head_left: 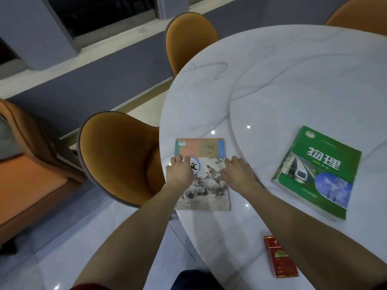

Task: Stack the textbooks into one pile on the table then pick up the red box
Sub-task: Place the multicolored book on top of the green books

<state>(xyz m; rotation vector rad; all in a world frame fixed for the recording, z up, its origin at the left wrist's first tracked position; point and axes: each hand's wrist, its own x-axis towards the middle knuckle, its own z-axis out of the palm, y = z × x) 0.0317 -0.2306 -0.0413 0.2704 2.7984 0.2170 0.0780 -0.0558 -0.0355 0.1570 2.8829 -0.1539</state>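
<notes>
White marble surface (293,84): both hands, left hand (179,172) and right hand (237,172), are pressing open fingers flat on the pale textbook (202,174); sliding it off the near-left edge should ease gripping before moving right onto the green textbook (316,174).

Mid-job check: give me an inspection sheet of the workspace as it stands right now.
Surface: round white marble-look table, glossy, with a raised round centre section.
Job's things: pale textbook flat near the table's left edge; green textbook flat to its right, apart, partly on the raised section; books not yet stacked. Red box lies at the near edge, untouched.
Clutter: nothing seen.
Grippers: left hand and right hand both rest on the pale textbook, at its left and right sides; grip cannot be told.
Cables: nothing seen.
Surroundings: orange chairs around the table, pale tiled floor, dark window.
</notes>
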